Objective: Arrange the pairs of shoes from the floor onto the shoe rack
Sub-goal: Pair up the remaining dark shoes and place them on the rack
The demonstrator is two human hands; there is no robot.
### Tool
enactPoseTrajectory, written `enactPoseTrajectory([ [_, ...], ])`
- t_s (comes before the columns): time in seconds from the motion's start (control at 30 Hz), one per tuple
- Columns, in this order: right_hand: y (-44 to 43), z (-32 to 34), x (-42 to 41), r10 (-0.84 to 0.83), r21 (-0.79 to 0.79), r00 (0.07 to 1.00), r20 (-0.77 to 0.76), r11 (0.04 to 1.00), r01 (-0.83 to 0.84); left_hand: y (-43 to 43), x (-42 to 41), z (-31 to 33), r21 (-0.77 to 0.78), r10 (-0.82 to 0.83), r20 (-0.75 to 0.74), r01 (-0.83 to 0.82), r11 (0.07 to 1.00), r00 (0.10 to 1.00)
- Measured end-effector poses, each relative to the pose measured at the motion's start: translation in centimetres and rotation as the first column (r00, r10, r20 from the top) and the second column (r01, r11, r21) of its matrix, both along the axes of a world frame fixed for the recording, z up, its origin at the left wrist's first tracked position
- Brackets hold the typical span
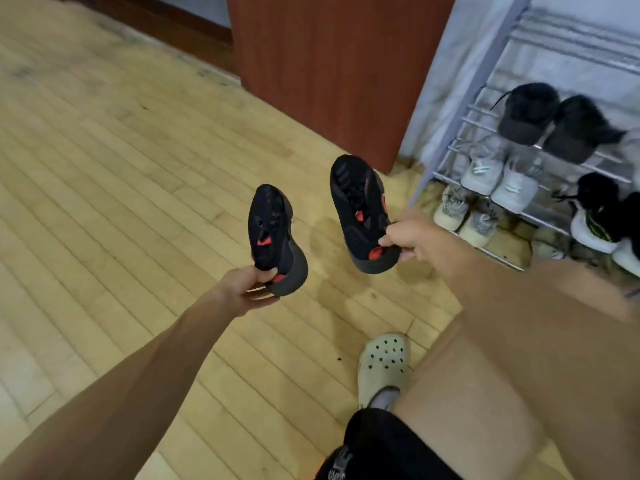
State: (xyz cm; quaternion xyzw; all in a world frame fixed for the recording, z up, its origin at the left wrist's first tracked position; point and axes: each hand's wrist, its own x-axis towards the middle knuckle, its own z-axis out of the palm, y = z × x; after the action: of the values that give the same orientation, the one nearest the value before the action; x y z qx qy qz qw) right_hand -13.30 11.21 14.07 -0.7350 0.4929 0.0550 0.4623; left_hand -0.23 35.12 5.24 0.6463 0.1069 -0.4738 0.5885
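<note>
Both fingers around black shoes' heels.

Wooden floor, brown door

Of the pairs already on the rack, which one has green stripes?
The light grey pair on the middle shelf, each shoe with a green stripe across its top. The dark fuzzy pair above and the beige knit pair below show none.

The left hand holds one shoe by its heel, toe away from the fingers. The right hand holds the other shoe likewise. The shoe rack stands right of the right fingers.
</note>
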Motion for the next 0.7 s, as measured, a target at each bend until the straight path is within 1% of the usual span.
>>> enactPoseTrajectory([
  [0.1,-2.8,4.6,-0.8,-0.035,-0.166,0.996,0.085,0.985,0.049,-3.8,0.8,5.1,-0.081,0.014,0.155,-0.002,0.997,0.988],
  [0.23,-6.6,10.7,-3.0,-0.071,-0.234,0.966,0.249,0.963,0.131,-10.0,0.2,12.8,-0.214,0.004,0.283,0.059,0.975,0.959],
  [0.37,-11.1,16.1,-6.7,-0.141,-0.288,0.904,0.404,0.918,0.272,-17.1,-1.8,20.1,-0.295,-0.012,0.397,0.14,0.945,0.918],
  [0.4,-12.5,17.2,-7.6,-0.157,-0.283,0.886,0.437,0.911,0.301,-18.9,-2.2,21.8,-0.31,-0.016,0.421,0.16,0.937,0.907],
  [0.5,-16.2,20.9,-10.2,-0.241,-0.187,0.802,0.547,0.898,0.397,-24.3,-3.4,26.4,-0.353,0.012,0.482,0.181,0.918,0.876],
  [0.6,-20.0,24.2,-12.3,-0.302,-0.109,0.717,0.628,0.879,0.465,-29.8,-4.9,30.1,-0.358,-0.046,0.546,0.283,0.89,0.836],
  [0.7,-23.8,25.2,-14.1,-0.384,-0.037,0.643,0.663,0.841,0.54,-35.5,-5.9,32.4,-0.309,-0.117,0.599,0.363,0.879,0.792],
])
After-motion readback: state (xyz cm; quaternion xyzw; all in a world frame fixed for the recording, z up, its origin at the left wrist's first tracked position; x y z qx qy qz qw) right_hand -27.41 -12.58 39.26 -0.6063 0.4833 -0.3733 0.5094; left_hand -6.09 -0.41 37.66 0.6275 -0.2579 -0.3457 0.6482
